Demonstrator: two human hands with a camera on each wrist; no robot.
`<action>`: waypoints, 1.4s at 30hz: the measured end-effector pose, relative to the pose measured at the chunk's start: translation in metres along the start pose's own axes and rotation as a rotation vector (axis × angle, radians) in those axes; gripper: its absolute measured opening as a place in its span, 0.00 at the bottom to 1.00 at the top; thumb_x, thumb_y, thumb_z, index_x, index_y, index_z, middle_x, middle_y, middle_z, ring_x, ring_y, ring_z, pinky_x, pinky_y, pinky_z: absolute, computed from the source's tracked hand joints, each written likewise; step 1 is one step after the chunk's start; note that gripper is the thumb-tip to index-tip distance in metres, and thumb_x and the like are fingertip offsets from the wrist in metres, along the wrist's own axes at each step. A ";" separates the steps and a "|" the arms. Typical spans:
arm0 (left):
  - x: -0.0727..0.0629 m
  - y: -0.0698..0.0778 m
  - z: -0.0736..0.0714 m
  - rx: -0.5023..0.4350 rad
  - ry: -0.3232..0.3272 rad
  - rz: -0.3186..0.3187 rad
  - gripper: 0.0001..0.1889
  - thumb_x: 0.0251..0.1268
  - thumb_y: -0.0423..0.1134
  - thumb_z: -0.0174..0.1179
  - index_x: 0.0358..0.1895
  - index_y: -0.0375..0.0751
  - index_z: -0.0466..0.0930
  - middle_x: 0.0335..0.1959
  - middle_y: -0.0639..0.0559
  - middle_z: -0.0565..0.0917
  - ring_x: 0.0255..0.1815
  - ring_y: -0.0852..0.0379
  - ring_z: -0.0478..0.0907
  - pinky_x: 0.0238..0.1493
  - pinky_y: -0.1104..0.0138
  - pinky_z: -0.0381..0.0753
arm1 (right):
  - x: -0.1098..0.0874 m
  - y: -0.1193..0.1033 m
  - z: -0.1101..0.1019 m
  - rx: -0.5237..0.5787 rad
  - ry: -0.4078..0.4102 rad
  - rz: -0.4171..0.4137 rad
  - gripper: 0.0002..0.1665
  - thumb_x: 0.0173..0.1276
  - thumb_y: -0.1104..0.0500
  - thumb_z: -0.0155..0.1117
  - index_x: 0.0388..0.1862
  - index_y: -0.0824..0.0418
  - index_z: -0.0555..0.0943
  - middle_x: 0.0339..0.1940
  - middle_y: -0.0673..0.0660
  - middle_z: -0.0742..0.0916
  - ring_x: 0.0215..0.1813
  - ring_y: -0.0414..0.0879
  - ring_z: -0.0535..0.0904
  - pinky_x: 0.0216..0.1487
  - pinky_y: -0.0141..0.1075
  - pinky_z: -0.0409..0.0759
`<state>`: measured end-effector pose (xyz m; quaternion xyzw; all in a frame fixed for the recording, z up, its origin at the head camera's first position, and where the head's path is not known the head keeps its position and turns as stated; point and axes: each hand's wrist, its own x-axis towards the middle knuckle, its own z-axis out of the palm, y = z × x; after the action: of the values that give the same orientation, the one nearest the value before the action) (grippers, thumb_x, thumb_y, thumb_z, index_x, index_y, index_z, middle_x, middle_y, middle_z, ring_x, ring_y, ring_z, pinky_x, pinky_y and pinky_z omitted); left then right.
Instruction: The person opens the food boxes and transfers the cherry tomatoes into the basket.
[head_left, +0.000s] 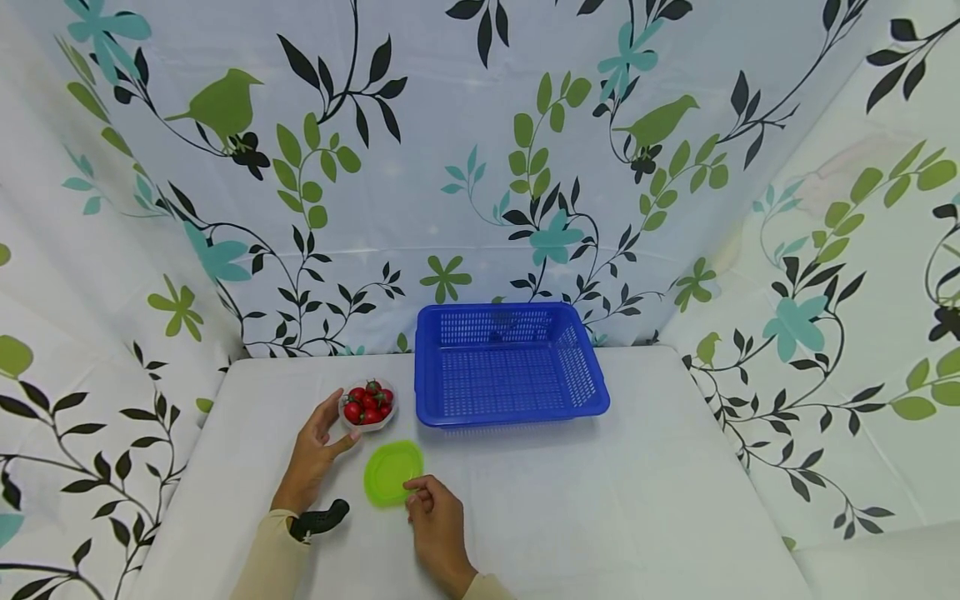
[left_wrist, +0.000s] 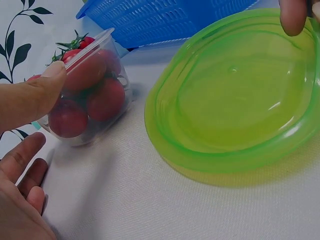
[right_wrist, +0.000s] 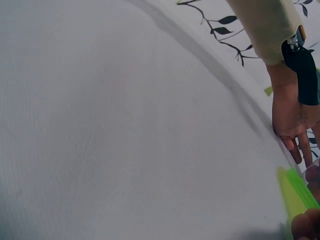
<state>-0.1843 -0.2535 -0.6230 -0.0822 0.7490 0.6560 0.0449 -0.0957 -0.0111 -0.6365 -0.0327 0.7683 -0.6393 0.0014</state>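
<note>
A small clear plastic container [head_left: 387, 422] stands on the table, filled with red tomatoes [head_left: 367, 403] with green stems. My left hand [head_left: 311, 460] curves round its near left side; in the left wrist view the thumb [left_wrist: 42, 89] lies at the rim and the other fingers spread below. A green translucent plastic lid [head_left: 393, 473] is between the hands, tilted in the left wrist view with a shadow beneath it. My right hand [head_left: 438, 527] pinches the lid's right edge between thumb and index finger. Part of the container is hidden behind the left thumb.
A blue perforated plastic basket [head_left: 512, 422] stands at the back of the white table [head_left: 637, 500], right of the container. Patterned cloth [head_left: 442, 167] with leaves and birds hangs behind and at both sides. A black strap [head_left: 321, 520] is on the left wrist.
</note>
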 end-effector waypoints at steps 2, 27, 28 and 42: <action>-0.001 0.001 0.000 0.004 0.003 0.001 0.51 0.69 0.39 0.73 0.88 0.60 0.50 0.90 0.50 0.53 0.91 0.43 0.45 0.87 0.34 0.39 | 0.000 0.001 -0.001 -0.061 -0.001 -0.015 0.13 0.71 0.72 0.64 0.47 0.58 0.89 0.28 0.55 0.87 0.26 0.31 0.76 0.29 0.24 0.78; -0.002 0.001 -0.001 0.021 0.014 0.006 0.51 0.69 0.40 0.73 0.88 0.60 0.50 0.90 0.49 0.53 0.91 0.42 0.46 0.87 0.35 0.40 | 0.028 -0.017 0.007 -0.165 0.021 -0.177 0.10 0.71 0.65 0.72 0.50 0.58 0.88 0.34 0.47 0.90 0.36 0.31 0.82 0.41 0.26 0.84; -0.002 0.001 0.000 0.022 0.013 0.009 0.51 0.69 0.40 0.73 0.88 0.60 0.50 0.90 0.49 0.53 0.91 0.42 0.46 0.87 0.34 0.40 | 0.030 -0.020 0.008 -0.163 0.021 -0.180 0.10 0.71 0.65 0.72 0.50 0.58 0.88 0.34 0.47 0.90 0.36 0.32 0.82 0.42 0.27 0.84; -0.002 0.002 0.001 0.004 0.010 0.007 0.49 0.69 0.41 0.73 0.87 0.60 0.52 0.89 0.48 0.54 0.91 0.42 0.45 0.87 0.34 0.38 | 0.057 -0.046 0.028 -0.176 0.020 -0.220 0.12 0.72 0.64 0.72 0.52 0.52 0.86 0.41 0.51 0.91 0.40 0.36 0.83 0.45 0.35 0.88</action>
<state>-0.1829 -0.2522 -0.6208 -0.0827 0.7509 0.6540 0.0391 -0.1493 -0.0501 -0.5947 -0.1107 0.8132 -0.5659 -0.0792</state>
